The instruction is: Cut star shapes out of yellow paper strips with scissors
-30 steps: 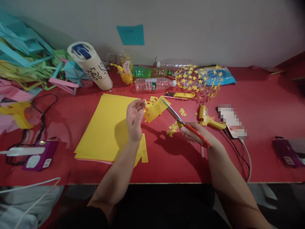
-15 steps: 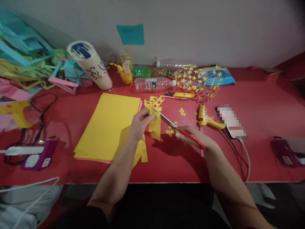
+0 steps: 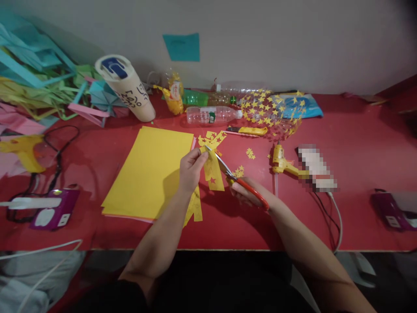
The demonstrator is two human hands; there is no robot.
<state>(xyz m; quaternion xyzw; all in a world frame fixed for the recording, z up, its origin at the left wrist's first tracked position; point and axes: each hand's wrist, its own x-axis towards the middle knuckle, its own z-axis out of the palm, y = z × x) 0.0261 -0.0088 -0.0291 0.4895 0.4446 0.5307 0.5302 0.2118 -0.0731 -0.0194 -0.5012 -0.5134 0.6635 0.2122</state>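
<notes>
My left hand point(image 3: 192, 167) pinches the top of a yellow paper strip point(image 3: 215, 176), which hangs down with a star-shaped hole near its lower end. Red-handled scissors point(image 3: 250, 190) are gripped in my right hand point(image 3: 246, 193), their blades pointing up and left to the strip's top edge beside my left fingertips. Some fingers of the right hand are hidden under the handles. Cut yellow stars point(image 3: 239, 171) lie just beyond my right hand, and a few more stars point(image 3: 250, 153) lie farther back. Punched paper scraps point(image 3: 211, 138) rest behind the strip.
A stack of yellow paper point(image 3: 143, 174) lies left of my hands. Behind are a clear bottle point(image 3: 211, 115), a yellow cutter knife point(image 3: 250, 131) and a star-covered clear ball point(image 3: 267, 108). To the right are a yellow glue gun point(image 3: 279, 160) and a phone point(image 3: 317, 167). A tumbler point(image 3: 130, 93) stands back left.
My right hand and the scissors have shifted left and slightly down, with the blades reaching farther along the strip's top. The strip's lower end has swung a little right.
</notes>
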